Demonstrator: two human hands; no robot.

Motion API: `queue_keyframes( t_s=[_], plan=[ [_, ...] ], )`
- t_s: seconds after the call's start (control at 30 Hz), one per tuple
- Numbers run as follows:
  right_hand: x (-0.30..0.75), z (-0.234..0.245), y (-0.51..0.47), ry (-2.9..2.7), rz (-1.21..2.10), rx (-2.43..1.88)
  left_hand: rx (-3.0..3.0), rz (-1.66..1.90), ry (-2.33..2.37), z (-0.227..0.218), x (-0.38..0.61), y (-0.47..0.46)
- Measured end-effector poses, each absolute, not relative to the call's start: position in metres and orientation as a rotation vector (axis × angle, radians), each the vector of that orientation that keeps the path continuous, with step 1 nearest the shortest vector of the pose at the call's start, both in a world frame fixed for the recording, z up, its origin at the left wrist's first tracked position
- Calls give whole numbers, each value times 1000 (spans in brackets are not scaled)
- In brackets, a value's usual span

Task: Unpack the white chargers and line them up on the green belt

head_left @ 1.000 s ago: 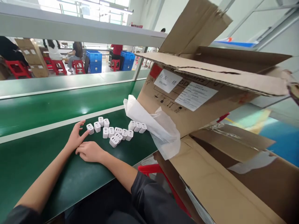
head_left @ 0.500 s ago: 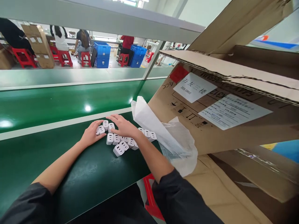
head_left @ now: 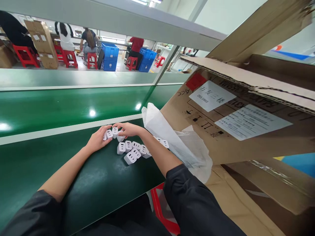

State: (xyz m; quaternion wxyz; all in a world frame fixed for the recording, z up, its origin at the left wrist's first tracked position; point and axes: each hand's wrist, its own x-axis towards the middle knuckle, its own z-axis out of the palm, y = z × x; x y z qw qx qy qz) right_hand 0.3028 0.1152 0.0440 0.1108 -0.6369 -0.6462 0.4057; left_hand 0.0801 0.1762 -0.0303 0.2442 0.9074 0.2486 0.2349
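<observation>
Several small white plug adapters (head_left: 130, 151) lie in a cluster on the dark green bench (head_left: 98, 183). My left hand (head_left: 97, 140) curls around the cluster's left end, its fingers closed on one or two adapters (head_left: 109, 134). From the right, my right hand (head_left: 128, 129) reaches over the cluster's far side, fingers bent and pressed on an adapter (head_left: 115, 131). The fingertips of both hands nearly meet. More adapters (head_left: 164, 143) peek out behind my right forearm.
A large open cardboard box (head_left: 241, 118) with white labels lies tipped on the right, a white plastic liner bag (head_left: 172, 141) spilling from it. A green conveyor belt (head_left: 61, 105) runs behind the bench. Beyond it, people sit on red stools by blue crates (head_left: 108, 59).
My right hand crossed from the near left to the far side of the adapters. Both hands closed in on the leftmost pieces, and the view shifted slightly.
</observation>
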Motion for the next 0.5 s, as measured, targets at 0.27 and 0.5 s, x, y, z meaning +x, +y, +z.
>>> queue_keyframes(
  t_s=[0.27,0.5],
  plan=[
    [298,46,106,-1838,1317,-1750,2505,471,635,-17,69,183],
    [300,43,98,-1905,1249,-1718,2736,441,745,-6,80,169]
  ],
)
